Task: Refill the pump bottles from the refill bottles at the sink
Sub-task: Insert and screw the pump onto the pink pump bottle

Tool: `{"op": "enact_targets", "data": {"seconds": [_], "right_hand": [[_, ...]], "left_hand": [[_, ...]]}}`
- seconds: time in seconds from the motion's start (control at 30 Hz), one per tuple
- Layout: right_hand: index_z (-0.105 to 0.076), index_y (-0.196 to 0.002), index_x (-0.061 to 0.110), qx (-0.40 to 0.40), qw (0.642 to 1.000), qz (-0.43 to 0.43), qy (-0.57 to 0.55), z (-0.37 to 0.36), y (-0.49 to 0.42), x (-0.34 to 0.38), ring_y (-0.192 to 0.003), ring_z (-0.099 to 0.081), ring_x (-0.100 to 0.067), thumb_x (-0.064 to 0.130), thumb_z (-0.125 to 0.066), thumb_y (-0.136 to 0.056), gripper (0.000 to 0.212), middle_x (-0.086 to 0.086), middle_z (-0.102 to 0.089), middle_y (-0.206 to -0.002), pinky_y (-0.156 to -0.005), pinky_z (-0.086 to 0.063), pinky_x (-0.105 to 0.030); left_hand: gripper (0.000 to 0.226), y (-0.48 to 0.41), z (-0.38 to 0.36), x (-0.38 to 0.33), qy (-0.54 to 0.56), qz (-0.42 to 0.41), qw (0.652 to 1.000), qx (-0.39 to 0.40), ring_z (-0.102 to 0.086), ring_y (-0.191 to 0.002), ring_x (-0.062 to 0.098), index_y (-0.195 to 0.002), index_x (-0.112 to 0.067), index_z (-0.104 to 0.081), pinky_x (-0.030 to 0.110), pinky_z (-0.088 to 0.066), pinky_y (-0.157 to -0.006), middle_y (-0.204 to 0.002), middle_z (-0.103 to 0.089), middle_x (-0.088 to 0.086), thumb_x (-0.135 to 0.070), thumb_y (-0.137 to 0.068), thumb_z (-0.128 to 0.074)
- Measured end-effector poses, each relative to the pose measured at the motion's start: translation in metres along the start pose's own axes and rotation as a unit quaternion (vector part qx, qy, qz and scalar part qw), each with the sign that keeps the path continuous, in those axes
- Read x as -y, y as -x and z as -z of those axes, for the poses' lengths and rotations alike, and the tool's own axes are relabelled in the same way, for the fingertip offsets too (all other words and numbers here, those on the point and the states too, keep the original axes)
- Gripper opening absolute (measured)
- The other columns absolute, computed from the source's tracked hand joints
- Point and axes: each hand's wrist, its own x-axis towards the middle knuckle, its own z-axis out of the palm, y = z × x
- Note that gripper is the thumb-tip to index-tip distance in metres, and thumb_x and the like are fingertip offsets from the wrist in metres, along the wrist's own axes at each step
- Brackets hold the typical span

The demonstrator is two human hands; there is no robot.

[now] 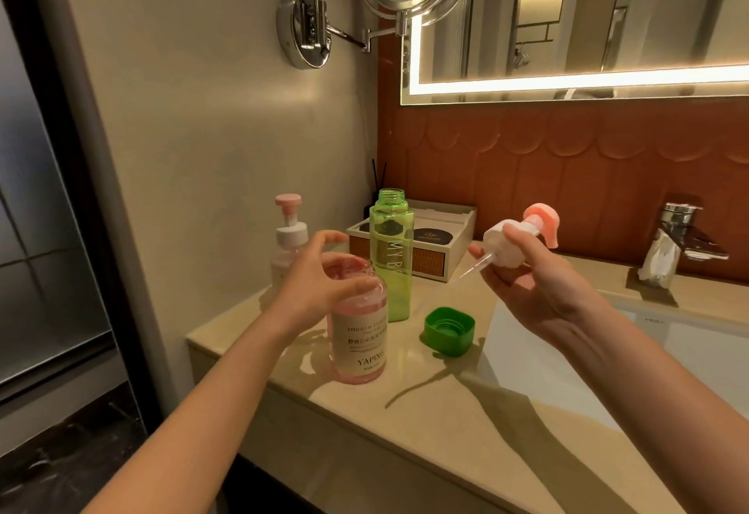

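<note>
- Counter: pink bottle stands near the left front edge, with the open green bottle just behind.
- Left hand curls round the pink bottle's neck; keep it upright.
- Right hand pinches the pump; feed the tube in straight.
- Green cap lies loose.

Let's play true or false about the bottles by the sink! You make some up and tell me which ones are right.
1. The tall green see-through bottle has its cap on. False: its mouth is open, and the square green cap lies on the beige stone counter.
2. The right hand holds the white pump head with a pink nozzle. True.
3. The left hand holds the round pink bottle near its top. True.
4. The round pink bottle lies on its side. False: it stands upright.
5. The white pump bottle with a pink top stands in the sink. False: it stands on the counter, by the wall.
</note>
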Motion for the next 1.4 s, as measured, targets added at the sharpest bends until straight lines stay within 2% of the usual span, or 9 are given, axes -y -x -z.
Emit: {"op": "enact_targets", "data": {"seconds": [0.2,0.37,0.47,0.57,0.77,0.97,1.17,1.3,1.4], "right_hand": [[-0.046,-0.089,0.011,0.007,0.999,0.052,0.0,-0.005,0.017,0.01,-0.096,-0.065,-0.026,0.015,-0.059,-0.089,0.013,-0.015,-0.056,-0.102,-0.089,-0.053,-0.037],[-0.046,-0.086,0.016,0.018,0.988,0.127,0.089,-0.002,0.024,0.02,-0.098,-0.061,-0.025,0.021,-0.056,-0.09,0.012,-0.007,-0.055,-0.098,-0.095,-0.05,-0.038],[-0.05,-0.096,0.018,0.042,0.958,0.185,0.217,0.004,0.024,0.027,-0.098,-0.065,-0.021,0.028,-0.054,-0.091,0.012,-0.003,-0.059,-0.103,-0.09,-0.052,-0.034],[-0.047,-0.114,0.016,0.061,0.921,0.223,0.314,0.006,0.027,0.035,-0.097,-0.065,-0.015,0.031,-0.054,-0.09,0.029,0.0,-0.059,-0.108,-0.081,-0.053,-0.025],[-0.046,-0.102,0.029,0.125,0.847,0.244,0.455,0.009,0.033,0.04,-0.095,-0.061,-0.011,0.032,-0.055,-0.089,0.016,0.005,-0.059,-0.103,-0.077,-0.051,-0.021],[-0.05,-0.102,0.028,0.214,0.809,0.189,0.514,0.022,0.032,0.025,-0.082,-0.059,0.002,0.029,-0.058,-0.087,0.017,0.007,-0.059,-0.095,-0.074,-0.05,-0.013],[-0.048,-0.103,0.032,0.256,0.788,0.164,0.535,0.038,0.038,0.026,-0.086,-0.054,0.01,0.028,-0.041,-0.095,0.01,0.012,-0.055,-0.101,-0.075,-0.044,-0.003],[-0.049,-0.109,0.029,0.263,0.732,0.158,0.608,0.046,0.043,0.024,-0.098,-0.052,-0.001,0.026,-0.038,-0.097,0.017,0.014,-0.054,-0.104,-0.081,-0.043,-0.01],[-0.054,-0.106,0.028,0.232,0.701,0.203,0.643,0.044,0.044,0.027,-0.093,-0.053,0.004,0.035,-0.048,-0.092,0.017,0.013,-0.057,-0.105,-0.077,-0.046,-0.012]], "left_hand": [[0.068,0.021,-0.03,0.006,0.087,-0.029,0.996,0.023,-0.06,-0.103,0.003,-0.124,-0.03,-0.044,0.026,-0.047,-0.082,-0.11,-0.064,-0.013,-0.036,-0.063,-0.073],[0.077,0.032,-0.059,0.012,0.11,-0.039,0.992,0.039,-0.061,-0.099,0.001,-0.121,-0.038,-0.044,0.024,-0.048,-0.08,-0.114,-0.061,-0.015,-0.049,-0.054,-0.079],[0.08,0.039,-0.08,0.016,0.121,-0.04,0.991,0.044,-0.06,-0.103,0.007,-0.119,-0.041,-0.043,0.031,-0.05,-0.086,-0.116,-0.059,-0.013,-0.044,-0.049,-0.081],[0.083,0.046,-0.097,0.015,0.149,-0.058,0.986,0.044,-0.061,-0.099,0.004,-0.119,-0.034,-0.043,0.022,-0.053,-0.079,-0.113,-0.059,-0.012,-0.031,-0.049,-0.087],[0.075,0.052,-0.13,0.015,0.2,-0.07,0.976,0.044,-0.066,-0.092,0.014,-0.111,-0.021,-0.052,0.025,-0.054,-0.075,-0.102,-0.067,0.0,-0.032,-0.044,-0.083],[0.074,0.06,-0.156,0.011,0.214,-0.089,0.972,0.033,-0.063,-0.097,0.019,-0.111,-0.02,-0.051,0.032,-0.053,-0.084,-0.104,-0.065,0.004,-0.032,-0.041,-0.071],[0.073,0.061,-0.161,0.01,0.207,-0.104,0.973,0.021,-0.063,-0.096,0.024,-0.111,-0.018,-0.05,0.041,-0.053,-0.084,-0.103,-0.064,0.007,-0.036,-0.043,-0.07],[0.074,0.062,-0.162,0.011,0.205,-0.107,0.973,0.022,-0.063,-0.097,0.021,-0.114,-0.016,-0.049,0.036,-0.054,-0.082,-0.105,-0.063,0.007,-0.037,-0.046,-0.07],[0.073,0.062,-0.163,0.011,0.205,-0.105,0.973,0.023,-0.063,-0.095,0.021,-0.113,-0.016,-0.049,0.032,-0.053,-0.078,-0.103,-0.062,0.008,-0.037,-0.047,-0.071]]}}
